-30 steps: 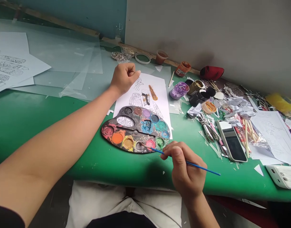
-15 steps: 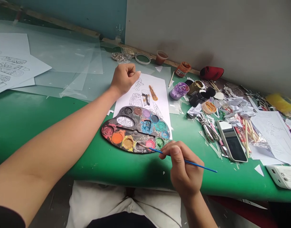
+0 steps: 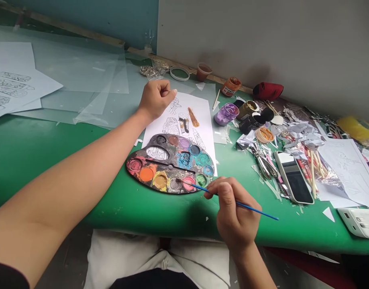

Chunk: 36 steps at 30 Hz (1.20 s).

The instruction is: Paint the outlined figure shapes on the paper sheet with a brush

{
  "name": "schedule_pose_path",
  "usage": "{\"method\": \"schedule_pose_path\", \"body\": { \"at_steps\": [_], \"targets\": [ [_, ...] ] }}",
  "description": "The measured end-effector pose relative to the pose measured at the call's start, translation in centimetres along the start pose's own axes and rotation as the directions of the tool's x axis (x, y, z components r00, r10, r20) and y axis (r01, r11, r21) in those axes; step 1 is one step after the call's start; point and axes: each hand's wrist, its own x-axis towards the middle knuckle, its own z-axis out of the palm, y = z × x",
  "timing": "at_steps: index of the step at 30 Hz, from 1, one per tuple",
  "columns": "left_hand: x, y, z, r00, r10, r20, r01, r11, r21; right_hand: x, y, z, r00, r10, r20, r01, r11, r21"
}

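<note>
My right hand (image 3: pixel 237 210) pinches a thin blue paintbrush (image 3: pixel 202 188), its bristles at the greyish well in the palette's front row. The dark paint palette (image 3: pixel 172 192), smeared with many colours, covers the lower part of a white sheet of line drawings (image 3: pixel 204 104). On that sheet, one long pointed shape (image 3: pixel 193 117) is painted golden brown, and a drawing beside it carries dark and golden patches. My left hand (image 3: pixel 158 98) rests closed at the sheet's upper left, fingers curled and thumb pointing right, with nothing visible in it.
Open paint jars, purple (image 3: pixel 226 114) and orange (image 3: pixel 231 87), stand behind the sheet on the right. Farther right lie pliers (image 3: pixel 263 162), a phone (image 3: pixel 294 178), paper scraps and wooden sticks (image 3: pixel 318 162). Clear sheets (image 3: pixel 84 68) and printed drawings (image 3: pixel 18 76) cover the left back.
The brush tip has shifted slightly right, within or at the rim of the greyish well. My left hand stays in place, and the whole view has shifted a little.
</note>
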Motion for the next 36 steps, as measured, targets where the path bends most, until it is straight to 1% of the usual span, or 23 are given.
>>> {"method": "schedule_pose_path", "body": {
  "at_steps": [2, 3, 4, 6, 7, 8, 10, 12, 14, 16, 18, 20, 22, 24, 26, 27, 28, 32, 36],
  "targets": [
    [0.03, 0.04, -0.01, 1.0, 0.001, -0.004, -0.001, 1.0, -0.006, -0.03, -0.08, 0.03, 0.997, -0.026, 0.072, 0.025, 1.0, 0.015],
    [0.06, 0.07, -0.02, 1.0, 0.002, -0.005, -0.002, 1.0, -0.008, -0.03, -0.13, 0.03, 0.995, -0.018, 0.099, 0.017, 1.0, 0.011],
    [0.08, 0.1, -0.03, 1.0, 0.002, -0.004, -0.003, 1.0, -0.009, -0.02, -0.19, 0.02, 0.995, 0.002, 0.104, -0.002, 1.0, -0.003],
    [0.11, 0.13, -0.05, 1.0, 0.004, 0.002, -0.004, 1.0, -0.011, 0.05, -0.3, -0.01, 0.998, 0.03, 0.054, -0.028, 0.999, -0.041],
    [0.13, 0.14, -0.05, 1.0, 0.004, 0.005, -0.004, 1.0, -0.012, 0.11, -0.35, -0.03, 0.999, 0.021, 0.029, -0.02, 0.999, -0.05],
    [0.13, 0.14, -0.05, 1.0, 0.002, 0.005, -0.002, 1.0, -0.014, 0.17, -0.4, -0.04, 0.999, -0.003, 0.033, 0.004, 0.999, -0.049],
    [0.13, 0.14, -0.03, 1.0, -0.002, -0.001, 0.002, 1.0, -0.021, 0.26, -0.47, -0.04, 0.994, -0.051, 0.101, 0.054, 0.998, -0.027],
    [0.12, 0.18, -0.01, 1.0, -0.009, -0.009, 0.009, 1.0, -0.028, 0.32, -0.51, -0.07, 0.99, -0.039, 0.138, 0.043, 0.999, -0.021],
    [0.09, 0.27, 0.01, 1.0, -0.015, -0.012, 0.015, 0.999, -0.032, 0.36, -0.51, -0.12, 0.996, -0.004, 0.087, 0.008, 0.999, -0.049],
    [0.08, 0.37, 0.01, 1.0, -0.019, -0.013, 0.019, 0.999, -0.033, 0.39, -0.5, -0.18, 0.999, -0.015, 0.047, 0.018, 0.997, -0.07],
    [0.07, 0.43, 0.0, 1.0, -0.019, -0.017, 0.019, 0.999, -0.033, 0.4, -0.53, -0.23, 0.993, -0.055, 0.102, 0.061, 0.996, -0.058],
    [0.08, 0.41, 0.0, 1.0, -0.014, -0.019, 0.014, 0.999, -0.036, 0.41, -0.57, -0.25, 0.989, -0.045, 0.141, 0.052, 0.998, -0.047],
    [0.1, 0.34, 0.0, 1.0, -0.003, -0.017, 0.003, 0.999, -0.037, 0.41, -0.63, -0.19, 0.995, -0.01, 0.096, 0.016, 0.998, -0.064],
    [0.12, 0.25, 0.02, 1.0, 0.01, -0.014, -0.01, 0.999, -0.036, 0.4, -0.68, -0.04, 0.998, -0.026, 0.057, 0.03, 0.997, -0.071],
    [0.12, 0.18, 0.02, 1.0, 0.012, -0.011, -0.012, 0.999, -0.031, 0.34, -0.7, 0.11, 0.994, -0.067, 0.09, 0.072, 0.996, -0.053],
    [0.11, 0.16, 0.03, 1.0, 0.01, -0.011, -0.01, 1.0, -0.028, 0.3, -0.7, 0.14, 0.992, -0.065, 0.107, 0.07, 0.996, -0.047],
    [0.1, 0.15, 0.03, 1.0, 0.006, -0.011, -0.006, 1.0, -0.024, 0.25, -0.69, 0.13, 0.993, -0.041, 0.109, 0.046, 0.998, -0.048],
    [0.05, 0.12, 0.08, 1.0, -0.002, -0.001, 0.002, 1.0, -0.017, 0.15, -0.7, -0.26, 0.993, 0.111, 0.04, -0.109, 0.993, -0.051],
    [-0.01, 0.05, 0.13, 1.0, -0.008, -0.009, 0.008, 1.0, -0.03, 0.35, -1.0, -0.74, 0.983, 0.158, 0.095, -0.151, 0.986, -0.072]
  ]
}}
